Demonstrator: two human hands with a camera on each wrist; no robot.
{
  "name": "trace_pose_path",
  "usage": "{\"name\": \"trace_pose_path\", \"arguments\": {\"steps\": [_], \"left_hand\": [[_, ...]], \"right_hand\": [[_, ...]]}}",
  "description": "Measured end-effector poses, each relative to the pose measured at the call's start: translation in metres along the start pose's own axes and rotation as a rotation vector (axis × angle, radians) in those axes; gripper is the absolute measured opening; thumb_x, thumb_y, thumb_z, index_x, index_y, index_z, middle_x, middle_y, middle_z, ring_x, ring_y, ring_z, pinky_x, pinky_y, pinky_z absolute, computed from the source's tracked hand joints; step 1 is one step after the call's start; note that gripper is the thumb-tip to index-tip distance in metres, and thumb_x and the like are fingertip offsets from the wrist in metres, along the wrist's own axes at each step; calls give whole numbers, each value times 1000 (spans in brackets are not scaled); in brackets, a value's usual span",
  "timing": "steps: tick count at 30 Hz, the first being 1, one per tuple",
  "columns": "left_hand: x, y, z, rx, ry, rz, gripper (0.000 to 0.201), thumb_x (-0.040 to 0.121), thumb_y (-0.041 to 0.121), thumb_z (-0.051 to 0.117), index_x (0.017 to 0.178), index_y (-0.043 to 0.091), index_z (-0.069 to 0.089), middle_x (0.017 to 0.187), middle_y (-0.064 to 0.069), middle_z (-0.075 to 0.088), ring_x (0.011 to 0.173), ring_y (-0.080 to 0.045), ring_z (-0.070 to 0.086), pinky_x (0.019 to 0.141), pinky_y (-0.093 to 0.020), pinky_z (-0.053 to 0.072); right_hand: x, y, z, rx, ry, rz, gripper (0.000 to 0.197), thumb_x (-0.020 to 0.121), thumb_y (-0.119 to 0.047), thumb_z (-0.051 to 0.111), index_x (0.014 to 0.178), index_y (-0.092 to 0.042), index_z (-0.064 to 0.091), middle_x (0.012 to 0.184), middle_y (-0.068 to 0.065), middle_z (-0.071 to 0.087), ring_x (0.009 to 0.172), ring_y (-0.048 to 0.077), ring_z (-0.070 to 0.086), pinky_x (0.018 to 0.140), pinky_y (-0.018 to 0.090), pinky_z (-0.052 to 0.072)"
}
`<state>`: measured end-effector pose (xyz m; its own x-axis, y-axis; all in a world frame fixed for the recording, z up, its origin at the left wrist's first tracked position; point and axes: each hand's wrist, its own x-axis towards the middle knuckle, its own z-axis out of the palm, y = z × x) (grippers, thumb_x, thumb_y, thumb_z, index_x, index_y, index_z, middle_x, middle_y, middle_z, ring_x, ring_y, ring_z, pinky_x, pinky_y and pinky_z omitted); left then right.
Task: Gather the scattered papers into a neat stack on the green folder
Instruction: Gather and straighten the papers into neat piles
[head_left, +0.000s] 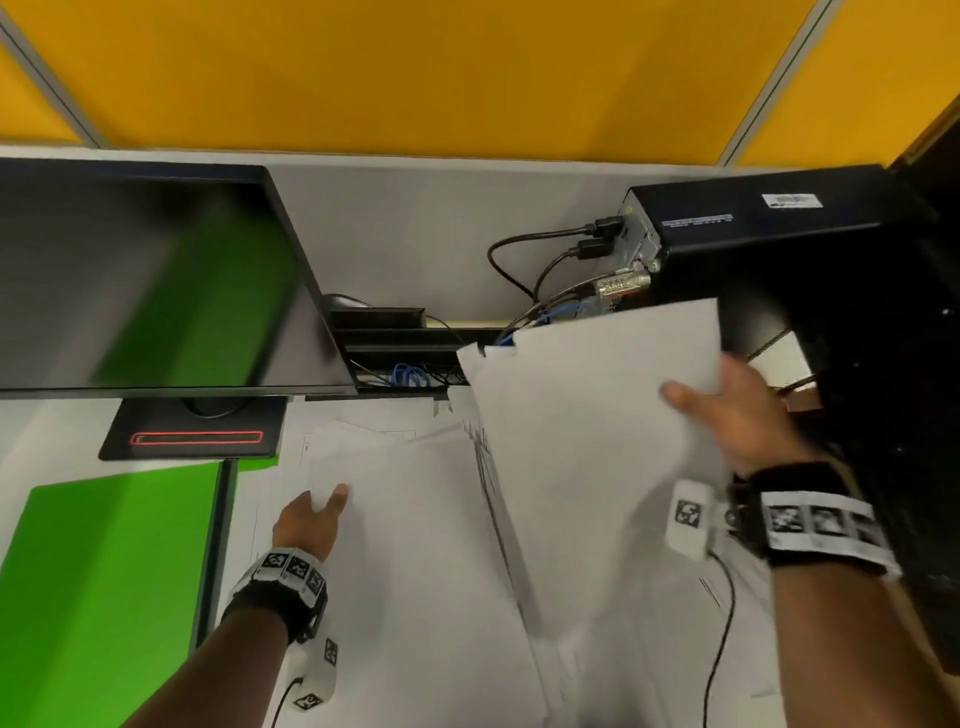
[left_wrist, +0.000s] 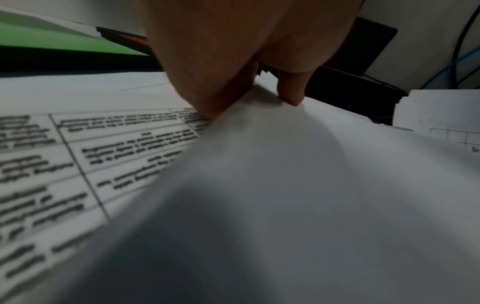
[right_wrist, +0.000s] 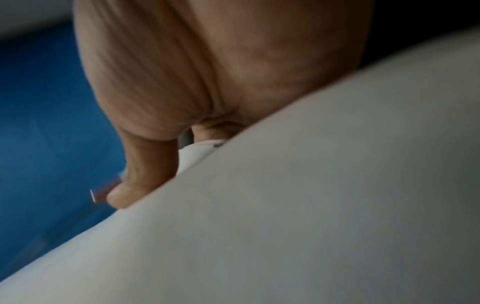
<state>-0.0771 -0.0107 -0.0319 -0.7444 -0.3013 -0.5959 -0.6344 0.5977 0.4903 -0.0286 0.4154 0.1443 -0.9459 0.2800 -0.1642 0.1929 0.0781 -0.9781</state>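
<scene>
Progress: early, by my reading. No paper lies on the green folder (head_left: 104, 587) yet; its visible cover is bare.
Done: the right hand (head_left: 748, 415) has a bundle of white sheets (head_left: 587, 415) raised off the desk (head_left: 384, 228).
Left to do: pick up the loose papers (head_left: 415, 545) spread over the desk, square them together, and carry them left onto the folder.
Right hand grip: thumb on top and fingers beneath, clamped on the right edge of the raised sheets. The right wrist view shows a fingertip (right_wrist: 122, 197) curled over the paper's edge.
Left hand grip: the left hand (head_left: 311, 519) pinches the corner of a blank sheet (left_wrist: 285, 185) between thumb and fingers, lifting it off a printed page (left_wrist: 78, 164) below.
Where the papers are: centre and right of the desk, just beside the folder's right edge, overlapping one another at odd angles.
Raised sheets, direction: long axis runs from near the person up and away, leaning slightly right; the far edges are uneven, so the bundle is not squared.
Folder, direction: lies flat at the left, long axis pointing away from the person toward the monitor (head_left: 145, 280).
</scene>
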Motion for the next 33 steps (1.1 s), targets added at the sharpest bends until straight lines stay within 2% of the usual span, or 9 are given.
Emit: {"name": "trace_pose_path", "arguments": {"steps": [1, 5, 10, 14, 18, 22, 26, 30, 33], "left_hand": [[3, -1, -1, 2, -5, 0, 80, 87, 56, 53, 143, 2, 34, 149, -17, 36, 138, -35, 34, 115, -46, 26], [10, -2, -4, 39, -24, 15, 75, 84, 57, 55, 133, 0, 49, 139, -19, 50, 127, -37, 46, 108, -45, 36], [5, 4, -4, 67, -11, 47, 62, 87, 53, 55, 116, -2, 59, 122, -20, 61, 113, -38, 55, 95, -42, 42], [5, 2, -5, 56, -6, 65, 56, 86, 53, 55, 104, 1, 64, 110, -18, 65, 100, -36, 58, 89, -40, 45], [5, 2, -5, 38, -8, 69, 49, 86, 52, 56, 95, 3, 63, 103, -17, 66, 88, -31, 55, 82, -38, 44], [2, 4, -7, 45, -6, 63, 55, 86, 52, 56, 105, 1, 64, 111, -17, 65, 100, -35, 58, 92, -43, 45], [-2, 5, -7, 41, 4, 45, 57, 87, 51, 56, 111, 0, 62, 119, -20, 63, 107, -37, 56, 99, -44, 43], [-5, 4, -8, 25, -18, 30, 68, 86, 55, 55, 125, -1, 55, 130, -18, 57, 121, -38, 51, 105, -45, 38], [-6, 3, -6, 36, -23, 17, 75, 87, 55, 52, 136, -1, 44, 142, -19, 46, 130, -37, 43, 111, -46, 32]], "right_hand": [[6, 24, 4, -53, 17, 71, 58, 53, -39, 89, 102, -15, 69, 96, 3, 76, 87, 20, 72, 73, 32, 57], [10, 105, 32, -285, 145, 278, 32, 80, -15, 75, 110, -9, 68, 101, 4, 72, 95, 18, 69, 78, 24, 50], [17, 132, 48, -420, 333, 381, 35, 87, -27, 68, 118, -11, 63, 119, 9, 67, 111, 28, 61, 89, 27, 43], [33, 135, 45, -430, 215, 353, 42, 86, -28, 70, 123, -12, 59, 121, 7, 65, 113, 26, 60, 90, 28, 43], [42, 134, 38, -485, 113, 283, 38, 79, -16, 76, 114, -11, 63, 113, 6, 69, 105, 23, 63, 90, 32, 48], [31, 128, 46, -448, 158, 188, 17, 79, -10, 75, 88, -19, 64, 95, 3, 69, 92, 23, 64, 89, 40, 53], [20, 117, 55, -379, 202, 121, 20, 81, -7, 72, 93, -18, 60, 95, -3, 69, 91, 18, 66, 84, 35, 54], [13, 87, 53, -447, 246, 25, 25, 81, -11, 73, 73, -24, 55, 80, -7, 63, 78, 10, 59, 68, 20, 46], [2, 49, 49, -489, 196, -124, 32, 80, -9, 75, 69, -29, 52, 73, -8, 61, 65, 0, 56, 62, 10, 43]]}}
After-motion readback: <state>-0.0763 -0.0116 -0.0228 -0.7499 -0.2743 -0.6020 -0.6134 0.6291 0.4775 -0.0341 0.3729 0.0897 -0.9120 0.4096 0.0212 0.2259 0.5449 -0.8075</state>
